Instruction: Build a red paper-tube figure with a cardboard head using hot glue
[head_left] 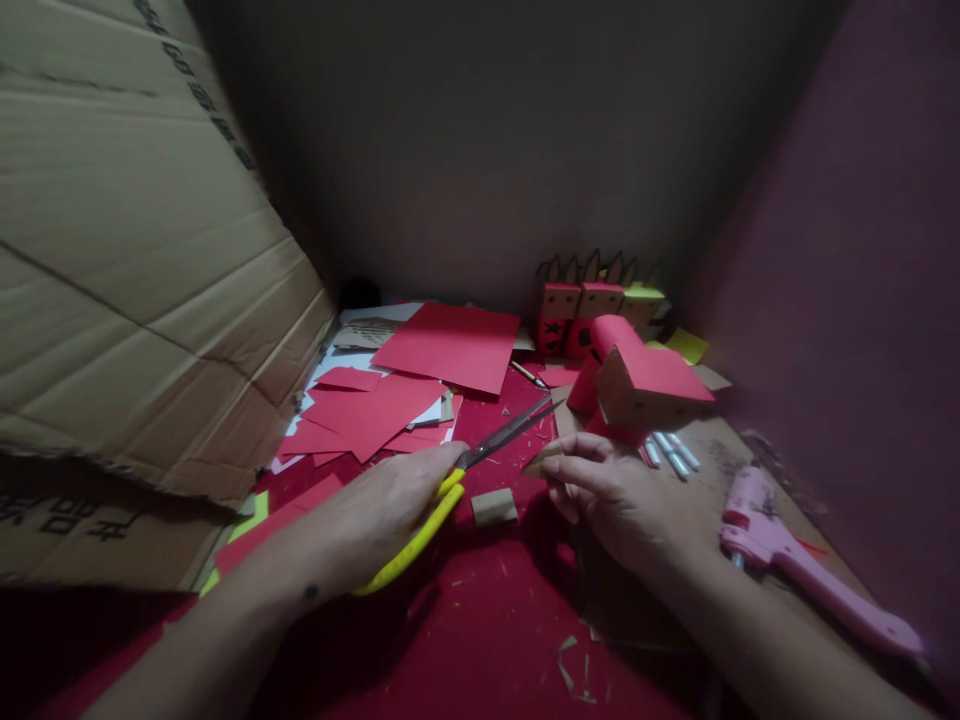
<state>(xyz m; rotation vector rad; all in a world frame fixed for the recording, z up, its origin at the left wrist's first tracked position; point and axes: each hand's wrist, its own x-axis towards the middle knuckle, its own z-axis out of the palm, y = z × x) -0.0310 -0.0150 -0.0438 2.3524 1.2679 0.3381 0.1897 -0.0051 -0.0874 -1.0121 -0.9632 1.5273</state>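
My left hand grips yellow-handled scissors, whose blades point up and to the right and stand slightly apart. A small pointed piece of brown cardboard is pinched between the thumb and fingers of my right hand, just right of the blades. Below the scissors, a small rectangular cardboard piece lies on the red surface. Behind my right hand stands a red paper and cardboard figure.
Red sheets lie at the back left beside a large cardboard panel. Small box-headed figures stand at the back. A pink glue gun and silvery sticks are on the right. Cardboard scraps lie in front.
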